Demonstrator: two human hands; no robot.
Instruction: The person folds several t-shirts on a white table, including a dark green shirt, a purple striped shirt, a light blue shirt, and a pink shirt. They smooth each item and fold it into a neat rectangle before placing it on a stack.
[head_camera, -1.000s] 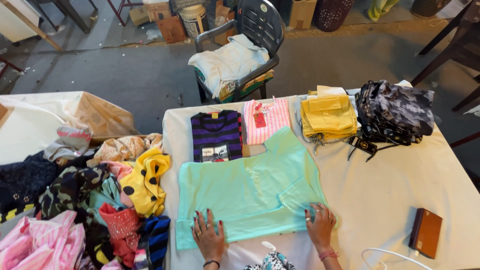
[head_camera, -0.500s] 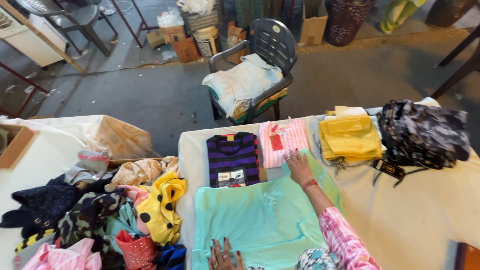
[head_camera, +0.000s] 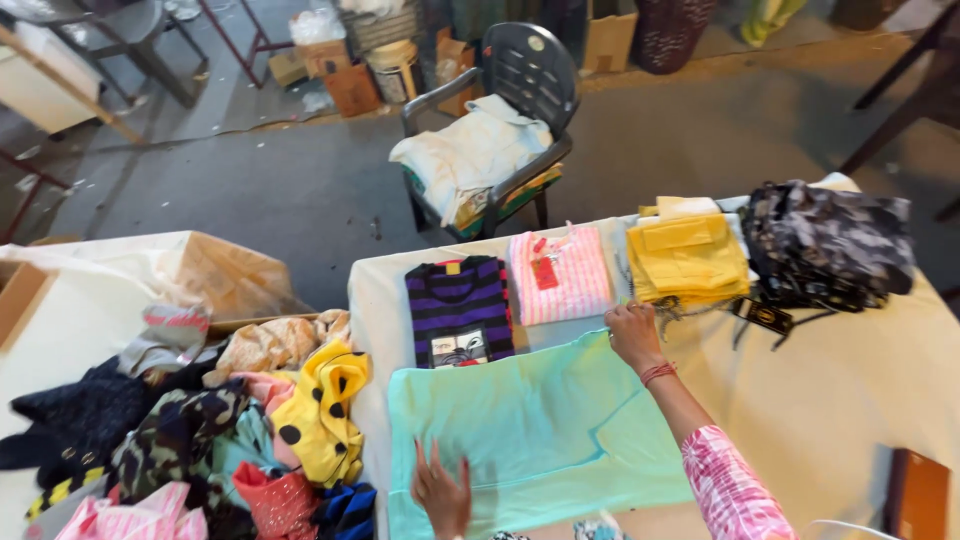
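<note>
A mint-green shirt lies flat on the cream-covered table. My left hand presses flat on its near edge, fingers spread. My right hand, with a red thread on the wrist and a pink patterned sleeve, reaches to the shirt's far right corner and pinches the fabric there. Just beyond lie a folded purple-and-black striped shirt and a folded pink striped garment with a red tag.
A stack of yellow folded clothes and a dark patterned stack sit at the far right. A heap of loose clothes lies left. A grey plastic chair with cloth stands beyond. A brown wallet lies near right.
My right hand has moved from the shirt's near edge up to its far right corner. The view has tilted up and shifted. My left hand stays on the near edge.
</note>
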